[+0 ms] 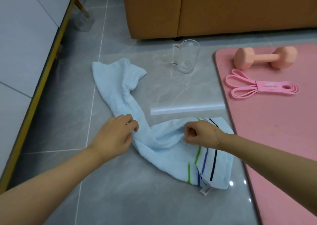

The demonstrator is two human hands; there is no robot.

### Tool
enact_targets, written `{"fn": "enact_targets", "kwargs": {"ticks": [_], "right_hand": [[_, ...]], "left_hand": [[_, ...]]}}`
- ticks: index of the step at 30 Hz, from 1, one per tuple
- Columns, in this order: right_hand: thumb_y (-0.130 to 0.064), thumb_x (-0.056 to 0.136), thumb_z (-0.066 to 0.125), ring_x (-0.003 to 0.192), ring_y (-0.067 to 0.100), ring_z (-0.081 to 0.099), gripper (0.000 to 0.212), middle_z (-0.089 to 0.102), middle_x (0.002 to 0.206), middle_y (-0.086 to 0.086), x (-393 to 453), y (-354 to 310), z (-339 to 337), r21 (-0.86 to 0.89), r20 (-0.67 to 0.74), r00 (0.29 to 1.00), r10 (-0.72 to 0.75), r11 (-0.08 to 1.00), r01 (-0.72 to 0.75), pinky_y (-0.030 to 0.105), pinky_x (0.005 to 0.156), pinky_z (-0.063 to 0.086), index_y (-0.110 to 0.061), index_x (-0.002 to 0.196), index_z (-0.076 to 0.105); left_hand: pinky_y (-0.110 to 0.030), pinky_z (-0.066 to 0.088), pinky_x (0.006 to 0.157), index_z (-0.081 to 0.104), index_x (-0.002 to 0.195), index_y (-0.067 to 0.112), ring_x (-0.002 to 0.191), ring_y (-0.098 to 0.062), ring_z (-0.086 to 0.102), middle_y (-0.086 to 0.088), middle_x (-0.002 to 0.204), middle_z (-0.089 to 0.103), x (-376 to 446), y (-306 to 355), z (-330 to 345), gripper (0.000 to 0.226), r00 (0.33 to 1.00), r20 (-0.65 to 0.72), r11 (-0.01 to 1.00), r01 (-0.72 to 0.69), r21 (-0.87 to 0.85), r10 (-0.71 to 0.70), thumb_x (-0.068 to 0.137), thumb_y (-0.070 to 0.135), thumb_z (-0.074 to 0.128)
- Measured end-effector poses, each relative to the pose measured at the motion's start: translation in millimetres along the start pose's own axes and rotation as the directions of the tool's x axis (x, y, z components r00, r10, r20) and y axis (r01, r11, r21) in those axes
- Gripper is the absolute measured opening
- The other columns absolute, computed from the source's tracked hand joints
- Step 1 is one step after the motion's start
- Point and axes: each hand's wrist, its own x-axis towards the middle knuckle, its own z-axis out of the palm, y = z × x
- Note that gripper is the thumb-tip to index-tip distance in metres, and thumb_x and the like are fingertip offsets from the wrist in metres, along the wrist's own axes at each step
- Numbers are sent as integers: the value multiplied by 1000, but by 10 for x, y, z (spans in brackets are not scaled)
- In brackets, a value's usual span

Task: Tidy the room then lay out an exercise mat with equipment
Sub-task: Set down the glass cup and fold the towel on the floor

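A light blue towel [130, 94] with green, blue and black stripes lies crumpled on the grey tile floor. My left hand [115, 133] pinches its bunched middle from the left. My right hand [199, 132] grips a fold of the same towel from the right, fingers curled shut on the cloth. To the right lies a pink exercise mat [274, 139]. On the mat's far end rest a peach dumbbell [265, 57] and a pink resistance band [260, 87].
A clear glass mug [187, 58] stands on the floor just beyond the towel. An orange-brown cabinet [205, 10] fills the back. A white bed with a yellow frame edge [34, 96] runs along the left.
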Motion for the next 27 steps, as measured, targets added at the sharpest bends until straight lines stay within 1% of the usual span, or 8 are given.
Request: {"fn": "enact_targets", "kwargs": {"ticks": [3,5,7,11,16,20,24,27], "right_hand": [[-38,81,64,77,11,44,24,47,84,-10,144,-249,32,-127,-262,950,-170,982,141,27,63,34,-22,92,50],[-46,77,69,97,16,45,49,48,107,-4,276,-407,75,-130,-255,941,-222,972,194,30,77,38,-20,114,50],[-49,77,66,108,19,47,55,52,117,-1,419,-511,145,-221,-78,980,-185,961,164,32,89,35,-21,122,49],[-31,88,49,97,27,59,17,65,101,6,425,-456,238,-411,-30,997,-69,910,50,28,75,34,-19,78,46],[-31,91,45,77,28,51,29,51,73,4,58,152,83,165,-294,875,385,922,-350,31,64,32,-13,68,42],[-19,91,39,64,29,42,26,44,60,5,-16,179,-84,172,-426,847,318,948,-269,36,56,26,-9,67,37],[-25,68,50,56,20,38,20,43,55,0,-4,-2,-223,407,153,900,408,804,-434,28,51,27,-17,52,40],[-35,64,52,59,19,43,19,46,64,3,62,-96,-267,822,356,900,250,375,-429,29,56,33,-16,62,46]], "left_hand": [[-34,49,64,56,69,17,68,-20,59,4,72,60,-142,120,68,40,838,219,830,536,-155,-500,83,55,53],[-30,50,65,68,73,11,64,-20,61,-3,75,69,-102,182,98,56,560,565,474,824,-309,-606,77,67,59],[-25,47,56,70,90,3,61,-18,58,-11,86,70,-8,255,121,50,459,673,90,858,-506,-580,82,52,65],[-26,53,73,64,109,-3,87,-24,65,-18,110,69,152,324,186,26,592,594,-100,657,-747,-544,91,16,61],[-26,57,75,61,114,3,93,-23,66,-12,110,68,225,407,134,24,697,566,-237,517,-822,-441,93,2,49],[-25,59,74,59,115,12,94,-16,68,-6,111,70,240,496,226,27,681,606,-381,475,-793,-410,93,0,49],[-33,55,89,52,131,8,113,-23,63,-10,124,65,284,543,224,39,688,696,-502,536,-679,-206,92,13,55],[-39,47,100,52,133,6,122,-26,56,-14,133,58,325,580,114,38,734,679,-613,546,-571,21,97,16,45]]}}
